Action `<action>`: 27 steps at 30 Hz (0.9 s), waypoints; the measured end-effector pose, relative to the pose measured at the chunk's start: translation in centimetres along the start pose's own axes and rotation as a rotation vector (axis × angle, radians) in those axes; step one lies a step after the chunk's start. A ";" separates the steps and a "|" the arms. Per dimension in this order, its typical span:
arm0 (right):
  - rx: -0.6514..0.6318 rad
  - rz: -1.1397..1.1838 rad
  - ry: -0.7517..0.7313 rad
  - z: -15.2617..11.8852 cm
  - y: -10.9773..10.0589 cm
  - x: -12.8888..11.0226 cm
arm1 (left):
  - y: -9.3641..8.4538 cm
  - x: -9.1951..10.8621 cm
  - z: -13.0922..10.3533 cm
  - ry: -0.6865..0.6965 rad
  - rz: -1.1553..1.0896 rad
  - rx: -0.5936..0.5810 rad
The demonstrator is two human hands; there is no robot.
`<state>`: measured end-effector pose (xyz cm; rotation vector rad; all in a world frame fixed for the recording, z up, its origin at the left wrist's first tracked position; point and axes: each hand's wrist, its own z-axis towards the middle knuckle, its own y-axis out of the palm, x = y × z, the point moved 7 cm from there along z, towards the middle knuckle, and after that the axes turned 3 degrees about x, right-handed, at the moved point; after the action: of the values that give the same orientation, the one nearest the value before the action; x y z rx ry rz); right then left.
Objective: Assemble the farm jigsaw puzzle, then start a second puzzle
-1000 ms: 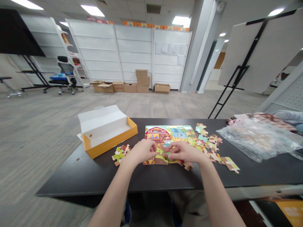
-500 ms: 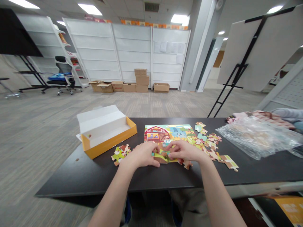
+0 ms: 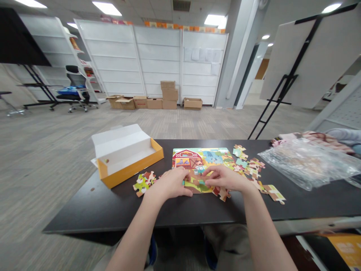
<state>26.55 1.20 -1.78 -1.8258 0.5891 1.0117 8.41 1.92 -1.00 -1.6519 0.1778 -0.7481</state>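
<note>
The left hand (image 3: 175, 183) lay palm down over the near left part of the puzzle (image 3: 186, 155), thumb spread well away from loosely bent fingers; it seemed to press on the picture rather than grip it, though its underside was hidden. The right hand (image 3: 228, 178) reached in from the right, half curled, thumb and fingers bent toward each other with a small gap between them; whether a piece sat at their tips could not be told. Between the hands lay the puzzle's near middle part, green and brown.

The puzzle lay flat on the black table (image 3: 109, 212), its far part in plain sight: a red barn on the left and a blue shape on the right. Beneath and just near the right hand, a few brown pieces (image 3: 222, 194) stuck out past the puzzle's near edge. To the right spread more loose pieces (image 3: 255, 165), some overlapping; to the left, beside the left wrist, lay a small green and brown cluster (image 3: 144, 182).

Farther left stood a yellow box (image 3: 131, 169), its white lid raised. At the far right lay a clear plastic bag (image 3: 306, 165), with folded cloth (image 3: 316, 140) behind it. Cardboard boxes (image 3: 169, 98) stood on the floor beyond, against white shelving (image 3: 158, 58).
</note>
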 end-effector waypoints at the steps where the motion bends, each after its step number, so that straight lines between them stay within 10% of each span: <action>1: 0.000 0.002 0.008 -0.1 -0.1 0.0 | -0.1 0.0 0.0 -0.004 0.005 0.000; 27: 0.034 0.008 0.005 0.0 -0.7 0.8 | -0.7 0.4 -0.7 -0.148 0.039 -0.064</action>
<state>27.51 1.51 -2.10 -1.7979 0.6133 0.9976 8.14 1.30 -0.15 -1.7525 0.1292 -0.5930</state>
